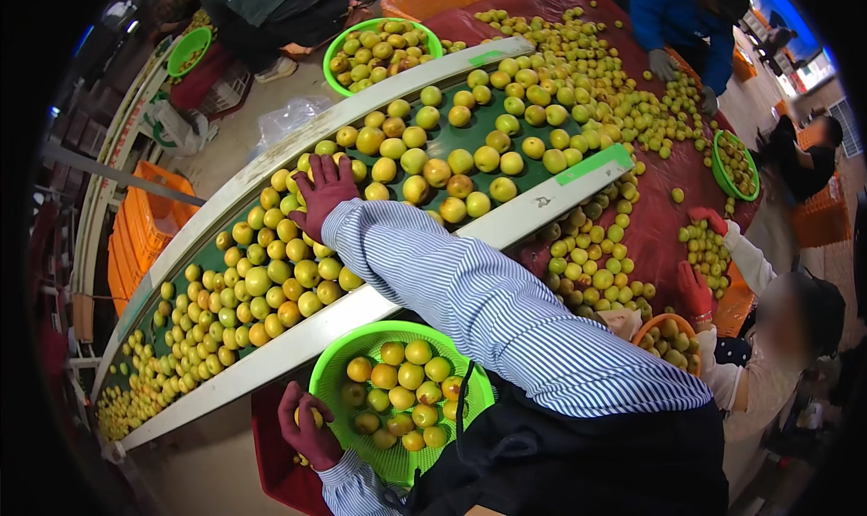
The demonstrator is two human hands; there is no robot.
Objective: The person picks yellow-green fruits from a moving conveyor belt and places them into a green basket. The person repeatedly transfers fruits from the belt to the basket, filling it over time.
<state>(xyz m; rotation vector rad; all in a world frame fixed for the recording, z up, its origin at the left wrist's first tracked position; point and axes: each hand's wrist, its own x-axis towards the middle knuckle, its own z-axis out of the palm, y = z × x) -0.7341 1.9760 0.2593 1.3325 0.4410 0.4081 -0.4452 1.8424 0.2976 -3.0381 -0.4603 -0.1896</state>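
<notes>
My right hand (326, 196), in a maroon glove, lies palm down with fingers spread over yellow-green fruits (278, 271) on a green conveyor belt (450, 140). Its striped sleeve crosses the belt's near white rail (501, 225). Low at the left, my left hand (308, 424) has the same kind of glove and curls around one small round fruit (310, 418). Beside it, against my body, a bright green plastic basket (325, 374) contains several fruits with brownish patches. Part of a red container (271, 448) shows beneath my left hand.
Fruit covers much of a dark red sheet (660, 204) beyond the belt. A co-worker in blue (670, 15) and another with red gloves (694, 289) sort there. Another green basket (332, 62) stands past the far rail. Orange crates (139, 238) are stacked at left.
</notes>
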